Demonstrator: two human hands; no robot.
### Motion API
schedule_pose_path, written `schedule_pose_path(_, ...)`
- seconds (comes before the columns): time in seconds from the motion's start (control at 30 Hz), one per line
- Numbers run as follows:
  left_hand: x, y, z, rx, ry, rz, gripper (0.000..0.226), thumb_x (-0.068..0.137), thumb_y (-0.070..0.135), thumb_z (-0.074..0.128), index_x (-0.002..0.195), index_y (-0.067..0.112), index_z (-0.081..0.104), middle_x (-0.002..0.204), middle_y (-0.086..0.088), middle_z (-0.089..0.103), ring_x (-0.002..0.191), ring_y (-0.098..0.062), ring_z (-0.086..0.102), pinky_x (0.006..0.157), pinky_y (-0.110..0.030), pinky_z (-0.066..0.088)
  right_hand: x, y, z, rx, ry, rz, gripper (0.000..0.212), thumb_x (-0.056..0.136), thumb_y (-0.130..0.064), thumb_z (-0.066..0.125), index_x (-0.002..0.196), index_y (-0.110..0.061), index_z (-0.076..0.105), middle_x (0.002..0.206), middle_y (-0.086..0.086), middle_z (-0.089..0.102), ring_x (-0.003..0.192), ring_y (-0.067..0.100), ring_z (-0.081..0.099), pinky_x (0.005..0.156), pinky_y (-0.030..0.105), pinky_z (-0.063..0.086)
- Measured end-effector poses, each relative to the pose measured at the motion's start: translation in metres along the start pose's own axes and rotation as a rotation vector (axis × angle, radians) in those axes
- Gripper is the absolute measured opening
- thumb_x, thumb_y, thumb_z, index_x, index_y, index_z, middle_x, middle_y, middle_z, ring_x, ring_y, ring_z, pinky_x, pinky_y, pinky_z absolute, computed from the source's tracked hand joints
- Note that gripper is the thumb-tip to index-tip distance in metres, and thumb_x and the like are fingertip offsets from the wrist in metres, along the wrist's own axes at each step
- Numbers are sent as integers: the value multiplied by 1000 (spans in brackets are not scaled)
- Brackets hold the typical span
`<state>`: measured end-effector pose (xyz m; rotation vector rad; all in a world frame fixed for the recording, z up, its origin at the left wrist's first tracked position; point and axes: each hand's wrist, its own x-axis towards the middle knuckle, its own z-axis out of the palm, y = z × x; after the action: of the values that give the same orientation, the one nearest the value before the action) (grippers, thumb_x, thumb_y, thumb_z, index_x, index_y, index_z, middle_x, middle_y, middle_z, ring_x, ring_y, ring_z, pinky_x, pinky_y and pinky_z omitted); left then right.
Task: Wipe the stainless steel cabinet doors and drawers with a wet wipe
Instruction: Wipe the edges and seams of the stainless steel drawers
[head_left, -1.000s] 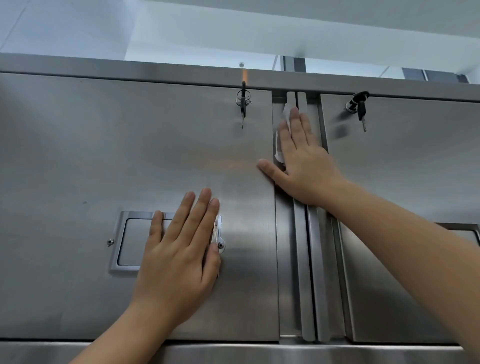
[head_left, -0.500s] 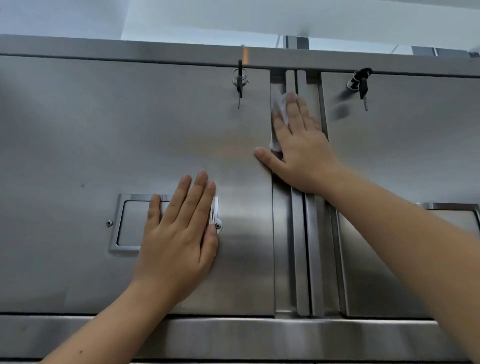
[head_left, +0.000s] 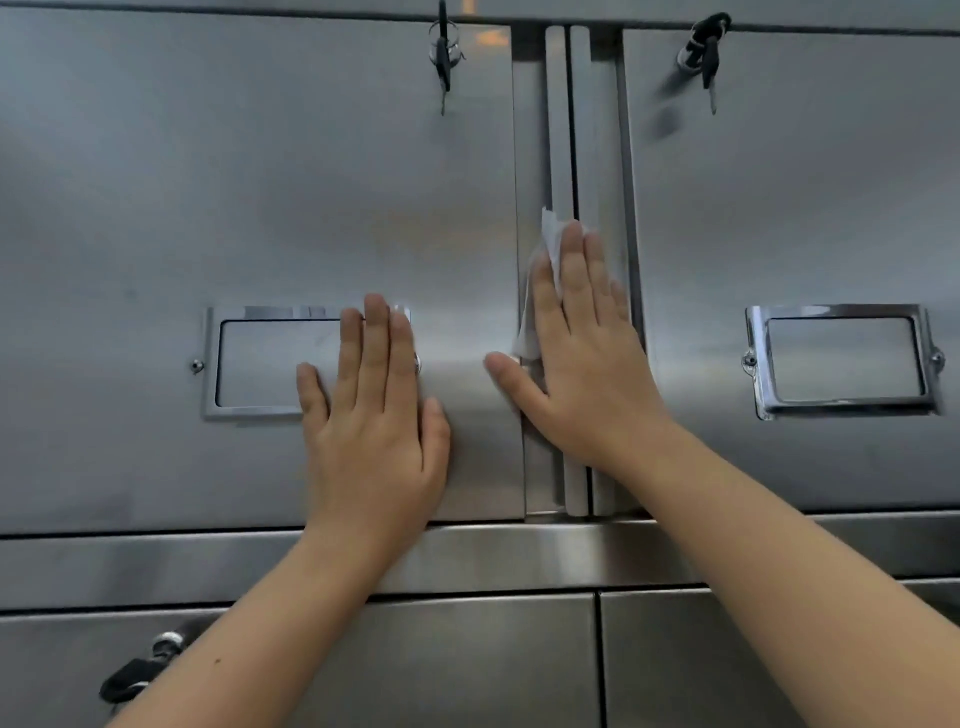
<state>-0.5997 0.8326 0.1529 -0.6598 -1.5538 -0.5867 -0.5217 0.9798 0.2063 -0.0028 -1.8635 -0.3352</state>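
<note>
The right hand (head_left: 582, 364) lies flat with its fingers straight and close together, pressing a white wet wipe (head_left: 551, 244) against the upright metal strips (head_left: 558, 130) that run between the two cabinet doors. The wipe sits under the palm and fingers; a crumpled corner pokes out above the fingertips and another edge shows on the thumb side of the hand. The thumb is spread out to the side and rests on the edge of the left door (head_left: 208, 182). The left hand (head_left: 374, 415) is also open and flat, fingers straight and pointing up, resting on that door and holding nothing. Its fingers cover the near end of a shiny rectangular label frame (head_left: 270, 364), which stretches away from the little-finger side. A matching frame (head_left: 841, 361) sits on the right door (head_left: 805, 208), well beyond the right hand's little finger. Above each hand a bunch of keys hangs from a lock: one (head_left: 442, 52) over the left hand, one (head_left: 706, 47) up and outward from the right. Below the wrists runs a flat rail (head_left: 156, 566), then lower drawers (head_left: 467, 665), with another key (head_left: 135, 675) beside the left forearm.
</note>
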Motion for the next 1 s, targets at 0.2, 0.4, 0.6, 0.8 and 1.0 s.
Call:
schedule_pose_path(0.2,-27,19,8,-16,-29,20,63,89,31,26,146,4,20,154,-14,14,142,-24,8,110,-54,4,-38,-11,6,30,-44,17,84,89,-61,21,146,-8,-10,152,14,-22,140,26,-22,113,35,-15)
schedule_pose_path(0.4,-53,27,13,17,-54,66,60,92,30,28,145,2,26,153,-13,19,141,-26,18,109,-55,11,-73,-20,16,50,-47,32,82,90,-58,21,147,-4,-2,153,18,-14,142,30,-15,116,40,-7)
schedule_pose_path(0.6,-64,26,13,35,-47,98,59,91,27,29,144,3,27,152,-13,21,140,-25,19,109,-54,8,-100,-28,21,106,0,50,74,93,-53,24,147,-4,12,153,19,-3,143,31,-4,116,45,3)
schedule_pose_path(0.8,-79,27,13,57,-34,114,55,92,25,28,143,3,29,151,-13,23,139,-24,19,109,-54,12,-136,-35,25,107,20,45,71,93,-49,28,143,0,22,152,22,11,142,30,7,115,45,9)
schedule_pose_path(1.0,-79,27,13,86,-37,114,55,93,24,28,144,4,29,151,-12,23,140,-24,20,110,-53,13,-140,-30,23,85,10,-15,72,93,-50,29,142,3,26,150,24,15,141,31,10,114,46,12)
